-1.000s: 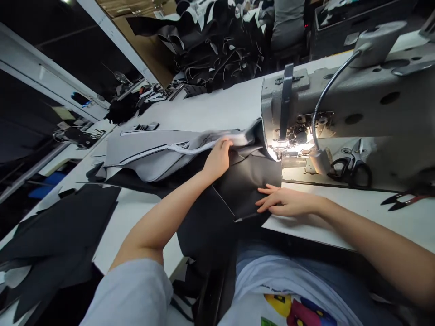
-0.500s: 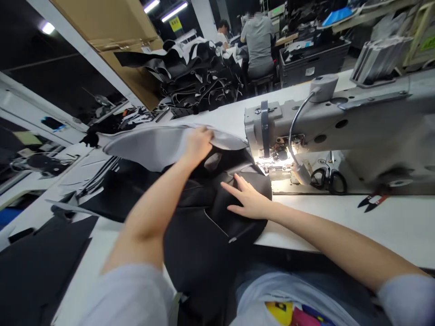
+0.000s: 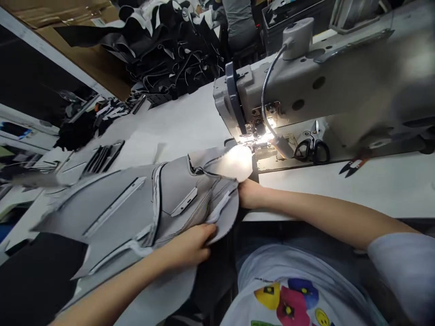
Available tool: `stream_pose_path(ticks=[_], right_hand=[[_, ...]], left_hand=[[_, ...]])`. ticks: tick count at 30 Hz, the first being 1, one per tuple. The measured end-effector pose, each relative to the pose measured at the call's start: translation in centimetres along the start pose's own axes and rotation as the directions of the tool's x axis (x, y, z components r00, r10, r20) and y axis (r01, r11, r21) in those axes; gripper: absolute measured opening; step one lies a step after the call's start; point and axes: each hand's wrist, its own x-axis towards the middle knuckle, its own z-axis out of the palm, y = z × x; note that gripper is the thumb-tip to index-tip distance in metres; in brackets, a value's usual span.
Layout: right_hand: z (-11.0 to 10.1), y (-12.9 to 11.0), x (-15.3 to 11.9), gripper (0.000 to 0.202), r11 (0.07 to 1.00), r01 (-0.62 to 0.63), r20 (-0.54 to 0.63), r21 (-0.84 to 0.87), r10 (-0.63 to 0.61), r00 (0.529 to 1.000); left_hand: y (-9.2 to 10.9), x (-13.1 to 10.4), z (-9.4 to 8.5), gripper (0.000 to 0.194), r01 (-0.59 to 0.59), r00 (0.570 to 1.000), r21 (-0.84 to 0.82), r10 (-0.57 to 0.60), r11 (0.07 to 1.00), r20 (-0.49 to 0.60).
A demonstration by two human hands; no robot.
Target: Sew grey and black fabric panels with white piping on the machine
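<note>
A large sewn fabric piece [image 3: 176, 185] lies with its grey inner side up, showing seams, pale strips and an upper edge under the sewing machine's lamp. My left hand [image 3: 195, 242] is closed on its near edge, fingers on top and thumb towards me. My right hand [image 3: 252, 194] reaches to the right end of the piece, close in front of the needle area; its fingers are hidden behind the fabric. The sewing machine [image 3: 238, 99] stands just beyond, and its presser foot is lost in the lamp glare.
Black-handled scissors [image 3: 312, 147] rest on the machine bed. Red and black thread snips [image 3: 355, 166] lie further right. Black fabric pieces [image 3: 34, 276] cover the table at left, and a tall fabric stack [image 3: 176, 54] stands behind. A seated person [image 3: 239, 22] is at the back.
The fabric has been turned from its black face to its grey side. My left hand has come nearer to me, and my right hand's fingers have gone behind the edge. The view has shifted.
</note>
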Motion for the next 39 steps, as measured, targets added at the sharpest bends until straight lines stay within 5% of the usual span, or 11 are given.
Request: stream_pose_path(ticks=[3, 6, 9, 13, 17, 20, 23, 25, 28, 33, 39], right_hand=[[-1.1, -2.1, -2.1, 0.031, 0.991, -0.045, 0.077, 0.128, 0.035, 0.996], [-1.2, -5.0, -3.1, 0.030, 0.983, 0.000, 0.143, 0.183, -0.026, 0.989], [-1.3, -6.9, -3.2, 0.023, 0.986, 0.099, 0.145, 0.133, -0.118, 0.982], [-2.8, -5.1, -2.8, 0.021, 0.987, 0.139, 0.074, 0.080, -0.145, 0.987], [-4.5, -1.6, -2.7, 0.032, 0.970, 0.244, -0.057, 0.000, -0.244, 0.968], [-4.2, -0.9, -3.2, 0.026, 0.971, 0.238, 0.064, -0.005, -0.237, 0.969], [-3.3, -1.4, -3.4, 0.037, 0.997, 0.063, 0.138, -0.038, -0.057, 0.989], [-3.0, -1.7, -3.3, 0.035, 0.997, -0.017, 0.124, -0.076, 0.027, 0.992], [-3.4, -1.6, -2.9, 0.030, 0.994, 0.005, 0.140, -0.112, 0.010, 0.990], [-5.0, -1.2, -3.5, 0.026, 0.990, 0.096, 0.206, -0.107, -0.073, 0.976], [-4.3, -1.6, -5.5, 0.031, 0.989, 0.021, 0.012, -0.147, -0.019, 1.000]], left_hand=[[3.2, 1.2, -4.4, 0.012, -0.153, 0.985, 0.006, 0.153, 0.988, -0.080], [7.4, 4.7, -8.2, 0.020, -0.217, 0.837, 0.180, 0.278, 0.959, -0.471], [9.1, 9.7, -10.1, 0.017, -0.118, 0.771, 0.362, 0.315, 0.925, -0.553], [5.4, 13.9, -11.0, 0.017, 0.143, 0.907, 0.472, 0.076, 0.870, -0.415], [1.5, 15.3, -11.2, 0.029, 0.328, 0.848, 0.354, -0.108, 0.876, -0.519], [1.1, 16.0, -10.3, 0.036, 0.259, 0.764, 0.461, 0.112, 0.848, -0.635], [1.3, 16.6, -9.4, 0.034, 0.091, 0.692, 0.657, 0.427, 0.749, -0.582], [1.1, 16.7, -9.2, 0.042, 0.030, 0.672, 0.702, 0.506, 0.712, -0.541], [1.2, 16.3, -9.6, 0.046, -0.009, 0.701, 0.709, 0.510, 0.705, -0.499], [2.7, 15.1, -11.4, 0.055, -0.084, 0.827, 0.690, 0.436, 0.719, -0.354], [3.5, 15.0, -13.7, 0.059, -0.205, 0.932, 0.521, 0.328, 0.829, -0.155]])
